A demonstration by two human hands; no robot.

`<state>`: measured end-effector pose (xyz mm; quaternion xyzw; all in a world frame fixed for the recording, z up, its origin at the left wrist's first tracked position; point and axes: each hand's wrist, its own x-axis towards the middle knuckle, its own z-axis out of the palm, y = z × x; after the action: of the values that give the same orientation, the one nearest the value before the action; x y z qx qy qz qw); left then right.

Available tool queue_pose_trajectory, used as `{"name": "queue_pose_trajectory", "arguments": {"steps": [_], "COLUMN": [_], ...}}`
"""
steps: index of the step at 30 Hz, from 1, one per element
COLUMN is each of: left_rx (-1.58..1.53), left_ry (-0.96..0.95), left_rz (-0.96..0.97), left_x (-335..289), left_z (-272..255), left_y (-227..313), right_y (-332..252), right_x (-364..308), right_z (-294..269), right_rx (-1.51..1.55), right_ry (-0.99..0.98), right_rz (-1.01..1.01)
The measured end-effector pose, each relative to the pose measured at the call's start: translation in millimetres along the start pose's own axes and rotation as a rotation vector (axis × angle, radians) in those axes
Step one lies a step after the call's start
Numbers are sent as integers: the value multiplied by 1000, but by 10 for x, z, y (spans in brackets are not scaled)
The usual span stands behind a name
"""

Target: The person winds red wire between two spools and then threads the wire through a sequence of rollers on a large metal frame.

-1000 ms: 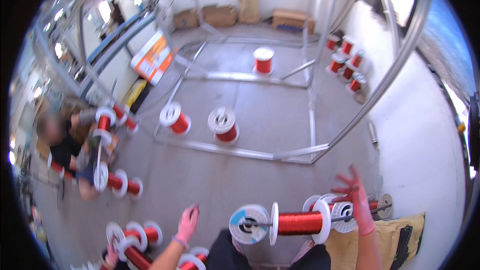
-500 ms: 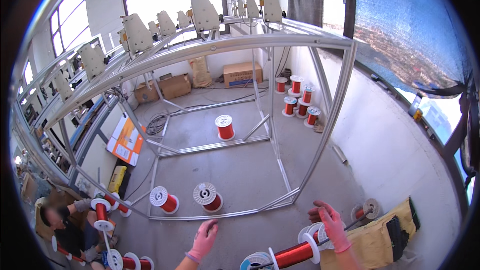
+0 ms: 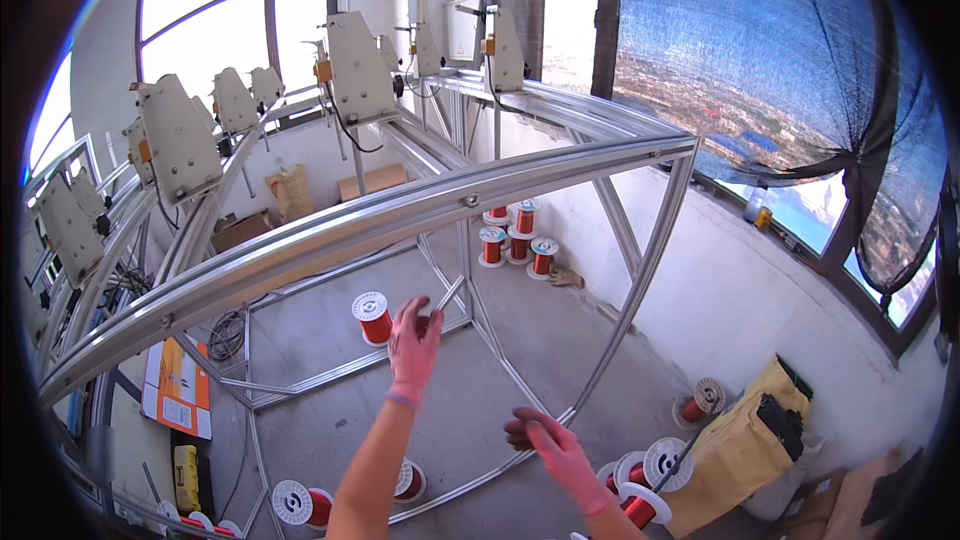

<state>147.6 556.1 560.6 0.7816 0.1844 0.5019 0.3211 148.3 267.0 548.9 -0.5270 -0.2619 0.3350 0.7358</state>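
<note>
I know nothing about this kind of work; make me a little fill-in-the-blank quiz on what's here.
1. The glove on the left hand is mainly coloured ____.
2. The wire on the spool just left of that hand is coloured ____.
3. Compared with the right hand, the left hand appears ____ in the picture.
Missing words: pink; red; higher.
</note>
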Motion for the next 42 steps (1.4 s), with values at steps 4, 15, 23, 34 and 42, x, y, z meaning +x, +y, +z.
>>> {"name": "queue_pose_trajectory", "arguments": {"steps": [4,15,23,34,42], "left_rx": [186,-197,-909,-936,-966], "left_ry": [-165,-255,-342,-409,-392], "left_rz": [-77,-172,-834,-1005,-943], "left_x": [481,1224,2591,2855,2505], "left_z": [254,936,1624,1883,1823], "left_y": [-19,-390,-664,-908,-1378], "right_y": [38,713,309,730,735], "right_x": [445,1861,2885,4727,5125], "right_z": [265,202,22,-163,-121], "right_rx": [0,191,-139,-361,-90], "right_ry": [19,173,261,467,464], "right_rz": [-36,-144,-222,-497,-568]}}
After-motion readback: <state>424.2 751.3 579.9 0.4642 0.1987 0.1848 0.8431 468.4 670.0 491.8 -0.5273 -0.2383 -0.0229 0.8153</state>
